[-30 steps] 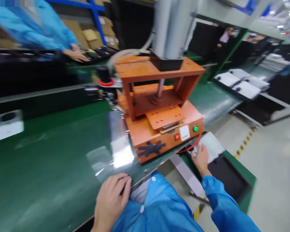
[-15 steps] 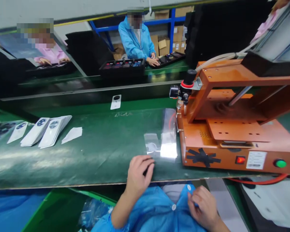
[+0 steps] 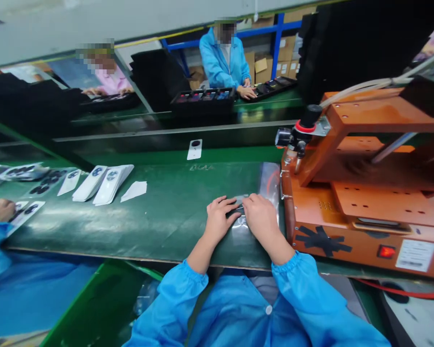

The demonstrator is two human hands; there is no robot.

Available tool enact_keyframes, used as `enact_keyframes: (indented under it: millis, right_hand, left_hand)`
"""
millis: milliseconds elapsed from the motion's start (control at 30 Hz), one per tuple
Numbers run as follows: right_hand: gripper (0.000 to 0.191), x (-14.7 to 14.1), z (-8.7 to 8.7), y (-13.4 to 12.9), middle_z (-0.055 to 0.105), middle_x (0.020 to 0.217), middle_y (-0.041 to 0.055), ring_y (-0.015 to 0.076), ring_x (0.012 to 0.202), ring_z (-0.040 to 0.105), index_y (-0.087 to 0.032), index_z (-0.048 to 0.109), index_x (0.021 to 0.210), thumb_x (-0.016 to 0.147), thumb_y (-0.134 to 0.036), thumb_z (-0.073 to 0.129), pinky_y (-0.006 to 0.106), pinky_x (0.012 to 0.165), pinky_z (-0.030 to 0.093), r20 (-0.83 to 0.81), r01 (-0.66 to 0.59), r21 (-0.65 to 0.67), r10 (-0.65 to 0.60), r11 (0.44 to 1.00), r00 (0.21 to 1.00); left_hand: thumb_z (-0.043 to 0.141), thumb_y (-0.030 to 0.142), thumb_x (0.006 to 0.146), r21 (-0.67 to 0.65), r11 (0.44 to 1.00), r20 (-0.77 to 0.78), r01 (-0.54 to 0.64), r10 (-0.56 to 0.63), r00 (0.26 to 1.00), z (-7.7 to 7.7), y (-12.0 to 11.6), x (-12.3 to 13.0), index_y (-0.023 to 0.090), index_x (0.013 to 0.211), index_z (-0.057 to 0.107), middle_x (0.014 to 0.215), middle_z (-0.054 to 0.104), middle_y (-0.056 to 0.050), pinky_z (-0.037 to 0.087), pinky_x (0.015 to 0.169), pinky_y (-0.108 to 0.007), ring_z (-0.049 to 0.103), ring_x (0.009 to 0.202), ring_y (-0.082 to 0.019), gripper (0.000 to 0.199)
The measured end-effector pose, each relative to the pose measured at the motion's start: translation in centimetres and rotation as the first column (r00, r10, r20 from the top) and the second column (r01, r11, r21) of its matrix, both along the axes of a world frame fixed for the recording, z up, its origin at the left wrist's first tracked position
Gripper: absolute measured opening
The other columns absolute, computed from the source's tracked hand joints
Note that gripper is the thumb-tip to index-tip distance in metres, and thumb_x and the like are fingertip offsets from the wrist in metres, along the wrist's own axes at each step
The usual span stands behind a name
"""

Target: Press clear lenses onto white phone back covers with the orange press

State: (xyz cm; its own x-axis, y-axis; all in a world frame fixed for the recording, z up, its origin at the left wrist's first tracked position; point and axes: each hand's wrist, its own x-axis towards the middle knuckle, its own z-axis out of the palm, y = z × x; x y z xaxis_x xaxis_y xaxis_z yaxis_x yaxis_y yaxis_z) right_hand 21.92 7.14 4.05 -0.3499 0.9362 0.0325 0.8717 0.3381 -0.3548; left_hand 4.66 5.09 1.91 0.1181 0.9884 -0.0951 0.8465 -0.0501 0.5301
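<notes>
My left hand (image 3: 219, 219) and my right hand (image 3: 260, 217) are close together over the green table, left of the orange machine. Between them lies a small clear film (image 3: 240, 220), partly hidden by my fingers. The fingers of both hands are bent, with the fingertips at the film's upper part. My left thumb and forefinger are on its left side, and my right fingers cover its right side. A larger clear sheet (image 3: 271, 179) lies behind my right hand, beside the machine.
The orange machine (image 3: 321, 207) stands at the right. White card stacks (image 3: 110, 185), a torn white paper (image 3: 134, 191) and a single card (image 3: 194, 149) lie on the green table (image 3: 166, 212). Another person's hand (image 3: 2, 210) is at the far left; people work across the table.
Both my hands have moved forward, from the table edge and from in front of my chest, to the clear film. The view has shifted left. A co-worker's hand now shows at the far left.
</notes>
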Motion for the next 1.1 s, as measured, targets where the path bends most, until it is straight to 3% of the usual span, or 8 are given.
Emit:
enact_keyframes:
  millis: [133,267,500,767,833,933,1100]
  right_hand:
    - [0.013,0.0,-1.1,-0.2,0.064,0.101,0.0058,0.0221,0.095,0.051,-0.02,0.071,0.105,0.099,-0.021,0.06,0.038,0.08,0.034,-0.075,-0.048,0.093,0.055,0.995,0.996]
    - [0.014,-0.1,-0.9,-0.4,0.064,0.101,0.007,0.0228,0.094,0.049,-0.02,0.071,0.106,0.099,-0.021,0.059,0.039,0.079,0.032,-0.039,-0.166,0.147,0.174,0.975,0.984]
    - [0.012,-0.1,-0.2,-0.6,0.062,0.097,0.0082,0.0242,0.091,0.045,-0.019,0.069,0.098,0.1,-0.02,0.058,0.04,0.077,0.03,0.067,-0.192,0.24,0.181,0.952,0.981]
    - [0.002,-0.6,-0.9,-0.6,0.06,0.092,0.0077,0.0259,0.09,0.046,-0.017,0.066,0.094,0.095,-0.017,0.064,0.041,0.075,0.032,0.099,-0.193,0.258,0.173,0.947,0.98]
    - [0.003,-0.4,-0.7,-0.8,0.062,0.096,0.0091,0.0265,0.091,0.048,-0.016,0.066,0.096,0.093,-0.015,0.064,0.041,0.076,0.034,0.108,-0.188,0.257,0.165,0.948,0.98]
    - [0.009,0.9,0.0,-2.1,0.065,0.111,0.0117,0.0276,0.098,0.052,-0.015,0.066,0.099,0.092,-0.011,0.062,0.042,0.078,0.037,0.07,-0.149,0.295,0.134,0.944,0.989]
    - [0.019,4.6,0.4,-7.1,0.066,0.11,0.0125,0.0278,0.098,0.058,-0.017,0.062,0.11,0.092,-0.011,0.065,0.043,0.081,0.044,-0.209,-0.022,0.476,0.137,0.879,0.968]
  left_hand:
    - [0.08,0.031,0.084,0.012,0.999,0.067,-0.043,0.042,0.997,0.3,-0.1,0.0,0.028,0.108,0.076,0.129,0.072,0.001,0.035,0.113,-0.05,0.051,0.134,-0.027,0.024]
    - [0.077,0.027,0.086,0.015,0.998,0.093,-0.059,0.058,0.994,0.2,0.1,0.0,0.027,0.102,0.075,0.125,0.074,0.001,0.035,0.113,-0.05,0.051,0.133,-0.026,0.016]
    - [0.076,0.028,0.088,0.04,0.998,0.094,-0.046,0.042,0.995,-0.2,0.0,0.0,0.029,0.099,0.077,0.124,0.074,0.003,0.035,0.112,-0.05,0.051,0.133,-0.027,0.012]
    - [0.075,0.028,0.087,0.041,0.999,0.072,-0.028,0.025,0.997,-0.1,0.1,0.2,0.03,0.101,0.078,0.127,0.073,0.004,0.035,0.112,-0.051,0.05,0.134,-0.027,0.014]
    - [0.075,0.033,0.087,0.022,1.0,0.05,0.019,-0.02,0.999,0.4,0.0,0.2,0.033,0.112,0.076,0.136,0.069,0.004,0.034,0.114,-0.053,0.048,0.138,-0.029,0.025]
    - [0.076,0.047,0.084,-0.018,0.99,0.003,0.141,-0.141,0.99,1.2,-0.3,0.1,0.033,0.14,0.062,0.155,0.053,-0.001,0.028,0.12,-0.059,0.037,0.148,-0.035,0.059]
    - [0.071,0.066,0.082,-0.112,0.961,-0.02,0.251,-0.255,0.967,2.4,-0.8,-0.3,0.03,0.155,0.046,0.167,0.035,-0.004,0.017,0.126,-0.065,0.022,0.156,-0.041,0.085]
